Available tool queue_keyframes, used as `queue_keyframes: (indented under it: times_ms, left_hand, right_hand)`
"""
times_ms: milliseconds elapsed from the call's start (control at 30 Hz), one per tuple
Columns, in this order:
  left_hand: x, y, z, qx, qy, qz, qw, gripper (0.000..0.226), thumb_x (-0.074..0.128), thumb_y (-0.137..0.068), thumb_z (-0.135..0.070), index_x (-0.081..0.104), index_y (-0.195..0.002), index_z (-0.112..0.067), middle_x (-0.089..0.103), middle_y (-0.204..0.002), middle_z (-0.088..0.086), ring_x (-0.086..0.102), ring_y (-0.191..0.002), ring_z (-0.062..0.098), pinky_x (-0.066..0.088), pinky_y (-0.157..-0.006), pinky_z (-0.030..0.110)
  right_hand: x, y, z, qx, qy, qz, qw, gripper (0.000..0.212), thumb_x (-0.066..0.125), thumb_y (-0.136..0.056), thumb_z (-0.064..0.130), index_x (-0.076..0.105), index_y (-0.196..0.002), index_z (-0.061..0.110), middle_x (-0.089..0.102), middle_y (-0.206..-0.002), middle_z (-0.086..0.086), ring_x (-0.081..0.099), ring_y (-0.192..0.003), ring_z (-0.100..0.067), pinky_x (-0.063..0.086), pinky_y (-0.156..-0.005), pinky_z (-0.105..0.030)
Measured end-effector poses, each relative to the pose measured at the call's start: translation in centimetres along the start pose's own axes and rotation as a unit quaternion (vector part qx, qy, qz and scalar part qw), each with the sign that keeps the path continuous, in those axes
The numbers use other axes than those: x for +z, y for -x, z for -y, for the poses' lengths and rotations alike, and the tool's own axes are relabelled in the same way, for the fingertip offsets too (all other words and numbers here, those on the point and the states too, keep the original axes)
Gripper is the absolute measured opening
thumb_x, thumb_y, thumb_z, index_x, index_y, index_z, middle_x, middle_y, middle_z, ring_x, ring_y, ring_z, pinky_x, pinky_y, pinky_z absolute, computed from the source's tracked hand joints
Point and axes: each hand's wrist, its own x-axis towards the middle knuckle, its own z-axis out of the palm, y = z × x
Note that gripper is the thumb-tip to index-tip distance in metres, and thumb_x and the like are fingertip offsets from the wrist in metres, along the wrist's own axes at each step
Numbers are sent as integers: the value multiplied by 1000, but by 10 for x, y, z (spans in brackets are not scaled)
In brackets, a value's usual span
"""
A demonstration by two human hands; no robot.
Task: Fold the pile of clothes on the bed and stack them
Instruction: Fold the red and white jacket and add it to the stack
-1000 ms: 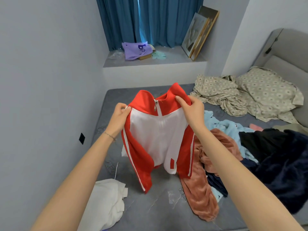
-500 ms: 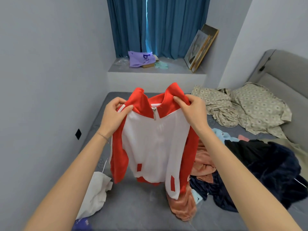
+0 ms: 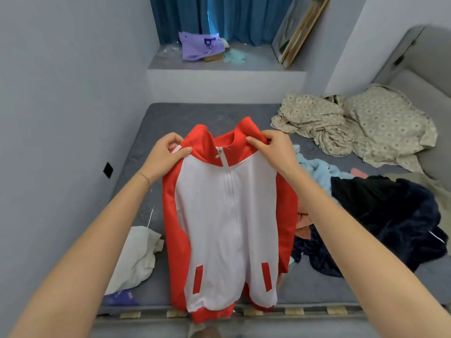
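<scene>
Two hands are up over the bed (image 3: 185, 115), well apart, each clamped on a shoulder of a red-and-white jacket (image 3: 227, 215). The left hand (image 3: 168, 154) pinches the left shoulder seam with thumb on top. The right hand (image 3: 273, 147) grips the fabric beside the red collar. The jacket hangs zipped, its front towards the person, and its hem dips past the near edge of the bed.

The only bag about is a purple bag (image 3: 200, 45) lying on the window ledge (image 3: 256, 64) beyond the far edge; I cannot tell what is in it. Picture frames (image 3: 297, 30) lean at the ledge's right end, with blue curtains (image 3: 219, 15) behind.

On the grey mattress, a crumpled white garment (image 3: 136, 257) lies by the near left corner, just left of the jacket. Right of the jacket sits the unfolded pile: a light blue piece (image 3: 314, 167), a salmon piece (image 3: 302, 228) and a dark navy fleece (image 3: 402, 228), all touching and overlapping. Patterned bedding (image 3: 366, 128) is bunched at the far right corner against a grey headboard (image 3: 429, 69). A black socket (image 3: 108, 170) is set in the left wall.
</scene>
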Motion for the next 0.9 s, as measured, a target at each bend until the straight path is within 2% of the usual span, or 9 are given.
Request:
queue_keyframes:
  times_ms: [133, 233, 367, 500, 633, 700, 733, 800, 900]
  left_hand:
    - [29, -21, 85, -62, -37, 19, 997, 16, 74, -86, -19, 58, -88, -15, 62, -86, 11, 54, -79, 15, 41, -73, 20]
    - [53, -45, 148, -112, -40, 15, 993, 16, 71, -87, -15, 57, -94, -14, 58, -81, 5, 51, -79, 16, 39, -70, 13]
    - [80, -85, 236, -159, -52, 10, 986, 17, 72, -86, -18, 58, -95, -16, 52, -71, -8, 51, -76, 17, 46, -81, 36]
    - [102, -120, 309, -165, -63, 14, 984, 20, 73, -85, -21, 58, -96, -13, 55, -71, -11, 55, -75, 19, 50, -82, 43]
    - [125, -152, 360, -171, -58, -9, 984, 16, 69, -87, -22, 58, -95, -14, 53, -69, -10, 56, -72, 25, 51, -77, 45]
    - [134, -163, 375, -164, -78, -22, 983, 17, 65, -90, -21, 60, -104, -12, 64, -82, -4, 63, -86, 29, 51, -82, 44]
    - [138, -166, 379, -156, -93, -22, 983, 23, 64, -91, -20, 61, -112, -11, 69, -97, 2, 64, -98, 29, 50, -89, 43]
    - [146, -170, 387, -132, -115, -10, 985, 37, 64, -91, -19, 60, -126, -8, 65, -123, 9, 59, -117, 28, 43, -101, 39]
    - [163, -168, 394, -65, -142, 23, 987, 50, 56, -87, -34, 59, -129, -6, 61, -131, 13, 55, -123, 31, 40, -106, 44]
  right_hand:
    - [70, -8, -57, 85, 48, 55, 994, 47, 64, -89, 49, 53, -62, 12, 44, -54, 1, 43, -58, -16, 33, -57, -37]
    - [122, -24, -93, 125, 74, 74, 987, 45, 63, -90, 49, 52, -63, 14, 46, -59, 1, 48, -65, -22, 34, -60, -39]
    - [186, -54, -137, 158, 106, 81, 978, 48, 63, -91, 44, 40, -59, 17, 45, -61, -1, 47, -67, -24, 24, -59, -34]
    - [241, -81, -182, 211, 128, 62, 967, 48, 63, -92, 42, 37, -59, 19, 51, -68, -5, 53, -75, -28, 24, -60, -33]
    - [286, -107, -219, 217, 165, 51, 961, 35, 63, -91, 42, 58, -71, 14, 63, -86, -14, 57, -89, -34, 28, -62, -33]
    - [303, -118, -234, 205, 173, 54, 962, 34, 64, -90, 43, 67, -83, 10, 64, -94, -13, 55, -95, -36, 34, -65, -36]
    - [309, -121, -241, 203, 169, 55, 963, 34, 65, -89, 45, 70, -94, 12, 66, -100, -11, 55, -99, -36, 40, -71, -38]
    - [313, -121, -252, 207, 160, 52, 964, 40, 68, -86, 47, 70, -113, 18, 66, -116, -7, 55, -109, -34, 45, -86, -42]
    - [308, -104, -272, 229, 150, 36, 961, 45, 72, -85, 42, 67, -121, 16, 64, -121, -9, 55, -112, -35, 44, -92, -44]
